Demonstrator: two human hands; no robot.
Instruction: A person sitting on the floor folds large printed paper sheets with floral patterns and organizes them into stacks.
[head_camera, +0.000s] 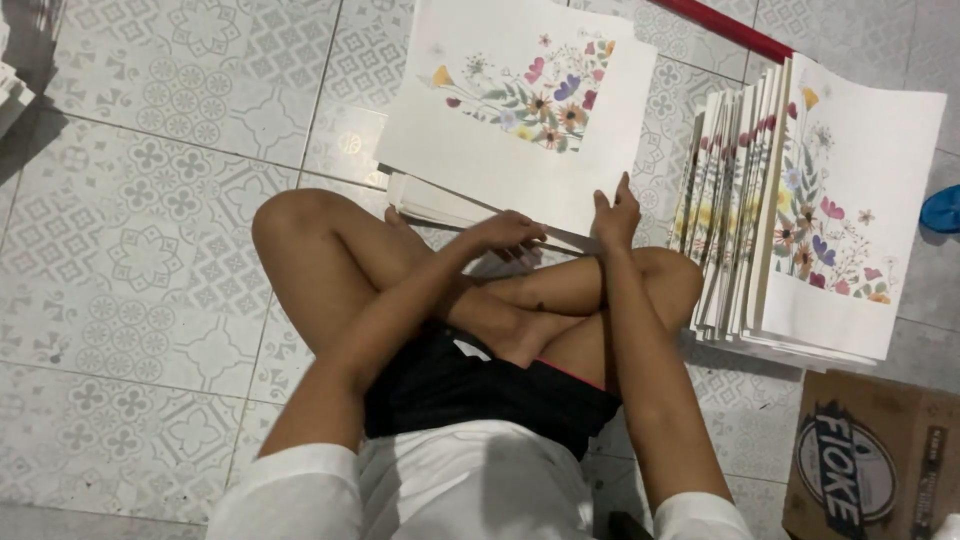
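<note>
Now, left hand (505, 233) curled over the floral sheet stack (515, 115), right hand (617, 213) pinching its near edge (fingers partly open); best squaring corners gently on the floor (150, 220).

— Left hand (503, 234): how is it held?
— It is laid palm down, fingers bent and spread forward, wrist slightly flexed. The forearm is stretched diagonally from the lower left, bare below a white sleeve.
— Right hand (616, 214)?
— It is set just beside the left, fingers pointed up and away, thumb raised. The forearm is extended almost straight from the lower right, likewise bare.
— Are the hands touching?
— No; a narrow gap is kept between them.
</note>
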